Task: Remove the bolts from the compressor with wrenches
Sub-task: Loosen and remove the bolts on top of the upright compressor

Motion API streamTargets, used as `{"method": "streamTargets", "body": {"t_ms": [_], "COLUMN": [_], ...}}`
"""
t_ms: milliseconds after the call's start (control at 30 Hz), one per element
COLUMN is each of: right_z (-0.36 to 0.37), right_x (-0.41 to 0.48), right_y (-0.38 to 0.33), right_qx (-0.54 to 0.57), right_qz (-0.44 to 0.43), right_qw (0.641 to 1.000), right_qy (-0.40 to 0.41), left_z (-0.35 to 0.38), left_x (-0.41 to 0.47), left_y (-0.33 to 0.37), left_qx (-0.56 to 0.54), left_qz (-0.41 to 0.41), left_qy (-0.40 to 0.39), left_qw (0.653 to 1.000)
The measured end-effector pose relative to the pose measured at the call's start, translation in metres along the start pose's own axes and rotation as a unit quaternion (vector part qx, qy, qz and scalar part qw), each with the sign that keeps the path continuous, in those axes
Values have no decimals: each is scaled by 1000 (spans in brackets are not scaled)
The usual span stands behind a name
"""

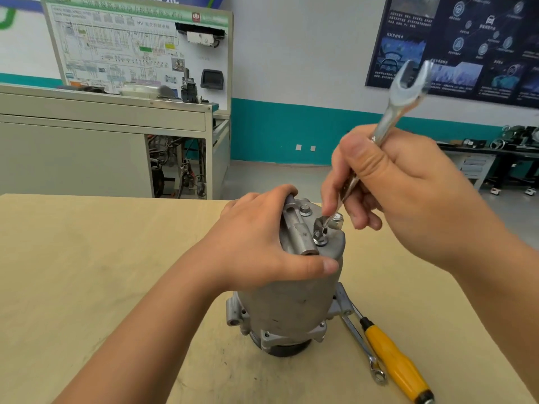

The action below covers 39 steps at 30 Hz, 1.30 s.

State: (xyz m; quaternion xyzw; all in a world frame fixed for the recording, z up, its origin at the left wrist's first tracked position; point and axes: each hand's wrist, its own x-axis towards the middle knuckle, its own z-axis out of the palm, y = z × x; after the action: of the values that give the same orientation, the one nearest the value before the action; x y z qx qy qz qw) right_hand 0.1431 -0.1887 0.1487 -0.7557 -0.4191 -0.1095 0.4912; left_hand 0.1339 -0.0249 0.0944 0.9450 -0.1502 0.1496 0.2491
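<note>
**Fingers of my right hand clamped on the wrench**

I see those fingers and the thumb curled tight round the wrench's shaft, with the open-jawed end sticking up and away toward the wall. Its lower end comes down onto the near bolt on the top face of the compressor. Blur there stops me telling whether it is fully seated. My index fingertip presses just beside that end.

My left hand grips the compressor's top, fingers wrapped over the far edge and the thumb lying across the near side, below a tubular boss. Two more bolts stand on the top face, one by my left fingers and one close under my right hand.

The compressor stands upright on its dark round end, near the middle of the pale wooden surface. Beside its base on the right lie a second wrench and a yellow-handled screwdriver, side by side, the wrench's upper end against the compressor's flange.
</note>
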Motion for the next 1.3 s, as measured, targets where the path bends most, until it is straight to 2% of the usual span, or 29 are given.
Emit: {"method": "streamTargets", "body": {"t_ms": [167, 367, 467, 700, 1067, 1300], "right_z": [-12, -15, -17, -17, -17, -11], "right_x": [1, 6, 10, 24, 34, 38], "right_y": [2, 0, -2, -3, -4, -12], "right_qx": [-13, 41, 55, -19, -100, -128], "right_qz": [17, 29, 47, 66, 63, 21], "right_qw": [1000, 999, 997, 997, 990, 986], "right_qy": [-12, 15, 0, -47, -74, -105], "left_z": [1, 2, 2, 2, 2, 0], "left_x": [0, 0, 0, 0, 0, -1], "left_y": [-2, -2, -2, -3, -2, -1], "left_qx": [21, 20, 22, 13, 13, 4], "left_qz": [-7, -10, -10, -9, -14, -12], "left_qy": [2, 7, 2, 4, 2, 3], "left_qw": [1000, 1000, 1000, 1000, 1000, 1000]}}
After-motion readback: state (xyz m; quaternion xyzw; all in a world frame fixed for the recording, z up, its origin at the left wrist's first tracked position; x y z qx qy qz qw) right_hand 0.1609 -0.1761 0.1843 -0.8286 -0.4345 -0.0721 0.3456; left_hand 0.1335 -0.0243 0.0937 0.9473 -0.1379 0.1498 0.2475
